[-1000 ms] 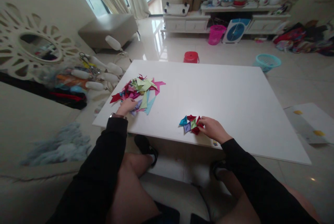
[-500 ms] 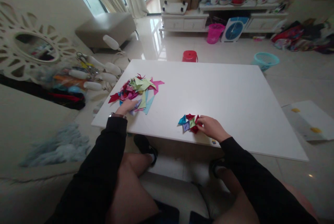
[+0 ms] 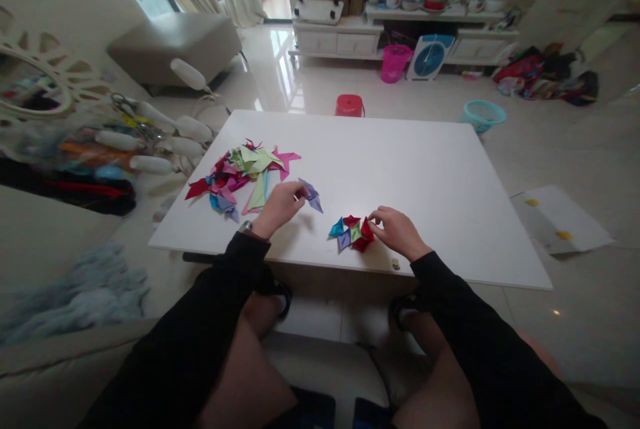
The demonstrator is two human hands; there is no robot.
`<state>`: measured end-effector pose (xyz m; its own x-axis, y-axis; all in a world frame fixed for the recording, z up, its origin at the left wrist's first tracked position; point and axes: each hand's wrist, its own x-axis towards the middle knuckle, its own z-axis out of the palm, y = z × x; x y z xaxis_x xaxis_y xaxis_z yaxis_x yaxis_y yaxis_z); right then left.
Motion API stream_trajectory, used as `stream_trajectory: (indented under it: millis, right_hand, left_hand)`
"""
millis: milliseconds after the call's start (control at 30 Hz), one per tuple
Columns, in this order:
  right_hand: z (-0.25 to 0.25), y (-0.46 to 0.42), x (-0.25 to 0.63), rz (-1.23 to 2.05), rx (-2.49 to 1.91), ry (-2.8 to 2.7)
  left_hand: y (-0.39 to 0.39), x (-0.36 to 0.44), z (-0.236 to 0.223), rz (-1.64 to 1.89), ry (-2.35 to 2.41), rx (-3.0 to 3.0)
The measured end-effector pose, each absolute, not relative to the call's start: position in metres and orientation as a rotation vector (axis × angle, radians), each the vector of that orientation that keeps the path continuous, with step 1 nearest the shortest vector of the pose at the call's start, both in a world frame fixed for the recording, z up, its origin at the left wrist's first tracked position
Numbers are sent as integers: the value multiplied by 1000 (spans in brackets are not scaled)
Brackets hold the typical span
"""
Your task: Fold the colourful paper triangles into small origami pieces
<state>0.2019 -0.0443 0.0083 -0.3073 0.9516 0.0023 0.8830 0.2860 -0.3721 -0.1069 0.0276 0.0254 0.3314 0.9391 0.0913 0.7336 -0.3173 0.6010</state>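
Note:
My left hand (image 3: 283,205) is raised over the white table (image 3: 400,162), pinching a purple origami piece (image 3: 313,195) by its near end. Behind it lies a loose heap of folded paper (image 3: 257,161) in red, pink, green, blue and purple. Nearer the front edge, small folded pieces sit side by side in a cluster: a blue piece (image 3: 336,227), a purple one (image 3: 344,239), a green one (image 3: 355,233) and several red ones. My right hand (image 3: 395,230) has its thumb and finger closed at the red origami piece (image 3: 367,227) on the cluster's right side.
A small sticker (image 3: 395,264) marks the table's front edge. Beyond the table are a red stool (image 3: 349,105), a pink basket (image 3: 396,63) and a turquoise basket (image 3: 484,114). A lamp with white shades (image 3: 187,73) stands close by the left side.
My left hand has moved right from the heap, carrying the purple origami piece toward the cluster. My right hand stays at the cluster's red piece. The view has shifted slightly.

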Motion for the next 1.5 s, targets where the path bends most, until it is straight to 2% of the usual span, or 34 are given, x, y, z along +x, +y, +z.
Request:
stream_trajectory:
  millis: [267, 500, 700, 900, 1500]
  right_hand:
    - [13, -48, 197, 561, -1387, -2226]
    - [1, -51, 201, 522, -1310, -2309]
    - [0, -49, 203, 504, -1237, -2147]
    - [3, -49, 200, 530, -1180, -2012]
    - [0, -52, 193, 605, -1096, -2007]
  left_hand:
    - [-15, -25, 11, 405, 965, 2443]
    - [-23, -14, 3, 590, 821, 2510]
    - [-23, -9, 0, 911, 977, 2063]
    - [-21, -10, -7, 715, 816, 1579]
    - [-17, -10, -14, 823, 846, 1382]
